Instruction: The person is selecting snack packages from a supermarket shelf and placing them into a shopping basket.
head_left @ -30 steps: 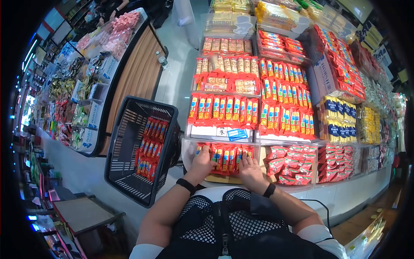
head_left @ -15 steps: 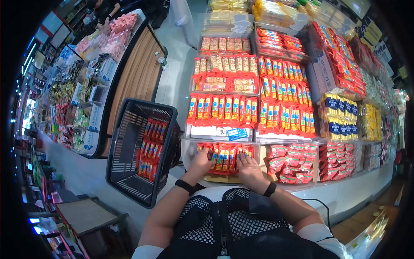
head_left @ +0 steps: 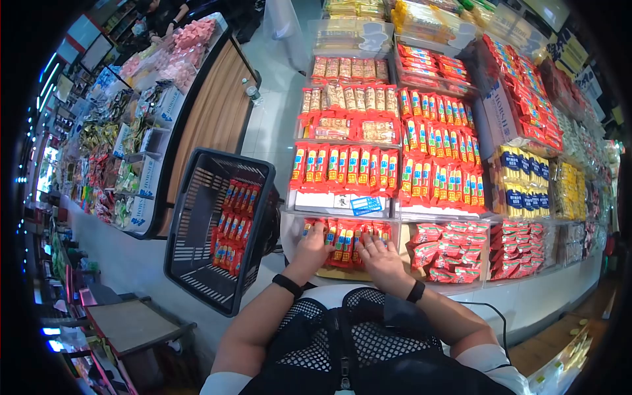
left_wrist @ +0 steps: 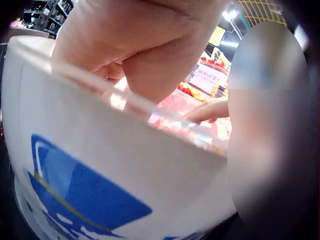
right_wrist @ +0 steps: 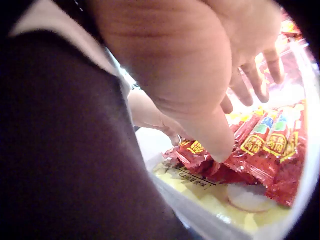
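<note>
The left hand (head_left: 312, 247) lies in the clear plastic bin (head_left: 288, 232) at the front edge of the bench (head_left: 526, 297), at the bin's left end. Its grip is released: the fingers (head_left: 318, 230) lie stretched out flat on the red foil snack packets with yellow and blue print (head_left: 346, 242) that fill the bin in a row. In the left wrist view the palm (left_wrist: 145, 45) shows just behind the bin's clear rim and its white front wall with a blue mark (left_wrist: 100, 175); how the fingers close cannot be told from there.

The right hand (head_left: 382, 260) is in the same bin, near its right end, just beside the left hand but apart from it. Its grip is also released, with the fingers (right_wrist: 257, 82) spread and relaxed over the packets (right_wrist: 265, 145) and the thumb pointing down to them, clasping none. Under the packets lies a pale yellow card (right_wrist: 210, 200).

A black plastic shopping basket (head_left: 191, 197) stands tilted at the bench's left side, with more red packets (head_left: 234, 220) lined up inside.
</note>
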